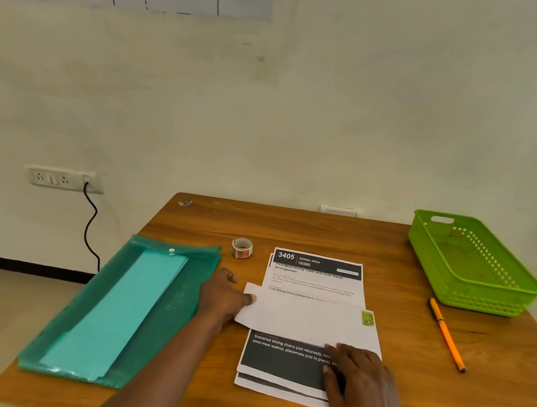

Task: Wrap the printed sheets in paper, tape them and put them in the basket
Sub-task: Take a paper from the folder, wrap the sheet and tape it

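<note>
Right hand (362,380) flat on the printed sheets (313,278), left hand (227,294) at the end of the white paper strip (307,319).

Right fingers (336,355) lie straight, pressing the stack's near corner and holding nothing. One left fingertip (251,299) sits atop the strip's left end with the rest hidden, so I cannot tell pinch from press. That strip lies across the stack's middle on the wooden table (291,229), not yet folded round. Wrapping looks barely begun. Next, both ends likely need tucking under snugly, then tape from the tape roll (241,248) just beyond the sheets. Far right stands the green basket (472,297), well apart, with an orange pencil (446,334) between.
</note>
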`<state>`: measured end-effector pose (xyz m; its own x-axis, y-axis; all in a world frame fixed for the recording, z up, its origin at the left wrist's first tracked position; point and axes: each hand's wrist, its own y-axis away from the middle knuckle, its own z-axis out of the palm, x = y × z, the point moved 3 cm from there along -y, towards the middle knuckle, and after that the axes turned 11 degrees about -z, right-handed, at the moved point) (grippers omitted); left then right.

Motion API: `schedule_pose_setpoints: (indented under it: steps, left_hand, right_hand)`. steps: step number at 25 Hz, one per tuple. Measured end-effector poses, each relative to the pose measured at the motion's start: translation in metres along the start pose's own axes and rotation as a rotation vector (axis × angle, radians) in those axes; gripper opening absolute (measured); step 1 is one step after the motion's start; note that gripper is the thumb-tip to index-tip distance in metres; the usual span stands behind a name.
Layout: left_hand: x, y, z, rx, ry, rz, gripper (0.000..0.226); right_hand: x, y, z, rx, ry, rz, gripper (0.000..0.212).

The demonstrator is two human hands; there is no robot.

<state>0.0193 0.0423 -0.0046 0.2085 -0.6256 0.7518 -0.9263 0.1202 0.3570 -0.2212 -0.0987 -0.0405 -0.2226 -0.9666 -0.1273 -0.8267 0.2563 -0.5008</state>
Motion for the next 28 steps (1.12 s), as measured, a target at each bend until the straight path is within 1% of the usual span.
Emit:
schedule_pose_setpoints:
  steps: [2, 4, 6, 8, 10, 11, 12, 13, 14, 16, 17, 18, 20, 22, 23, 25, 28]
  left_hand:
    - [0.004, -0.002, 0.0, -0.036, 0.049, -0.054, 0.045]
    - [0.008, -0.001, 0.0, -0.055, 0.039, -0.054, 0.044]
    - [0.012, 0.004, 0.001, -0.13, 0.056, -0.063, 0.044]
    - [0.013, 0.017, 0.0, -0.257, 0.174, -0.1, 0.036]
    - [0.011, 0.034, -0.001, -0.384, 0.37, -0.172, 0.028]
    - [0.009, 0.041, -0.001, -0.432, 0.473, -0.207, 0.029]
    - [0.005, 0.047, -0.001, -0.469, 0.563, -0.233, 0.03]
    - [0.001, 0.053, -0.001, -0.493, 0.642, -0.252, 0.03]
    - [-0.002, 0.06, 0.001, -0.5, 0.702, -0.26, 0.028]
    - [-0.008, 0.076, 0.007, -0.481, 0.785, -0.272, 0.025]
    - [-0.01, 0.086, 0.011, -0.465, 0.82, -0.279, 0.024]
    - [-0.012, 0.095, 0.017, -0.445, 0.853, -0.284, 0.023]
    - [-0.014, 0.11, 0.031, -0.414, 0.905, -0.291, 0.022]
    - [-0.017, 0.124, 0.047, -0.402, 0.927, -0.289, 0.024]
    - [-0.018, 0.131, 0.055, -0.4, 0.922, -0.284, 0.027]
    - [-0.019, 0.146, 0.067, -0.412, 0.869, -0.261, 0.038]
    - [-0.02, 0.165, 0.08, -0.444, 0.752, -0.245, 0.049]
  right_hand:
    - [0.001, 0.0, 0.003, -0.025, -0.007, 0.004, 0.026]
    - [-0.002, 0.001, 0.003, -0.024, -0.022, 0.006, 0.021]
    - [-0.003, 0.002, 0.001, 0.006, -0.039, -0.004, 0.022]
    - [-0.005, 0.005, -0.006, 0.079, -0.095, -0.03, 0.015]
    - [-0.007, 0.007, -0.014, 0.161, -0.171, -0.035, 0.008]
    - [-0.007, 0.007, -0.018, 0.197, -0.191, -0.032, 0.005]
    - [-0.009, 0.007, -0.021, 0.226, -0.199, -0.033, 0.006]
    - [-0.01, 0.007, -0.023, 0.241, -0.205, -0.036, 0.013]
    - [-0.01, 0.008, -0.024, 0.251, -0.212, -0.048, 0.02]
    - [-0.012, 0.009, -0.025, 0.256, -0.255, -0.055, 0.027]
    - [-0.014, 0.01, -0.026, 0.249, -0.313, -0.015, 0.029]
    - [-0.016, 0.01, -0.028, 0.24, -0.41, 0.065, 0.033]
    - [-0.021, 0.007, -0.032, 0.194, -0.688, 0.328, 0.037]
    - [-0.027, 0.002, -0.034, 0.116, -1.029, 0.609, 0.029]
    - [-0.029, -0.001, -0.036, 0.105, -1.138, 0.699, 0.024]
    - [-0.026, -0.004, -0.041, 0.139, -1.207, 0.801, 0.016]
    - [-0.014, 0.0, -0.044, 0.207, -1.137, 0.865, 0.01]
